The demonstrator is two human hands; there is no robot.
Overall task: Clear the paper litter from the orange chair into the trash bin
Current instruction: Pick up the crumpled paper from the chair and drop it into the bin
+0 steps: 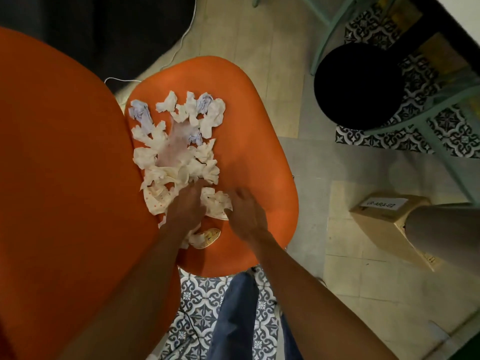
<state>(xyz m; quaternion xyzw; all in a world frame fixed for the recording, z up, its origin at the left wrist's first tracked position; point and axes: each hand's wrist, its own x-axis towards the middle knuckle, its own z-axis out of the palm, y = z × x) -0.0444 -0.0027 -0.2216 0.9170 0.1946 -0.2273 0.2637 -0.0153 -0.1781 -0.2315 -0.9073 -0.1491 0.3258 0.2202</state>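
Crumpled white and pale purple paper litter [179, 141] lies in a heap along the left side of the orange chair seat [259, 157]. My left hand [185, 206] presses palm-down on the near end of the heap, fingers reaching into the papers. My right hand [246, 211] rests beside it, fingers curled against a crumpled white piece [217, 202]. A printed paper scrap [207, 237] lies under my left wrist. The black round trash bin [359, 84] stands on the floor to the right of the chair.
The chair's tall orange backrest [65, 178] fills the left. A cardboard box [389, 224] sits on the floor at right, near a teal table leg [446, 157]. A white cable [181, 42] runs behind the chair. My jeans-clad leg [239, 315] stands on patterned tiles.
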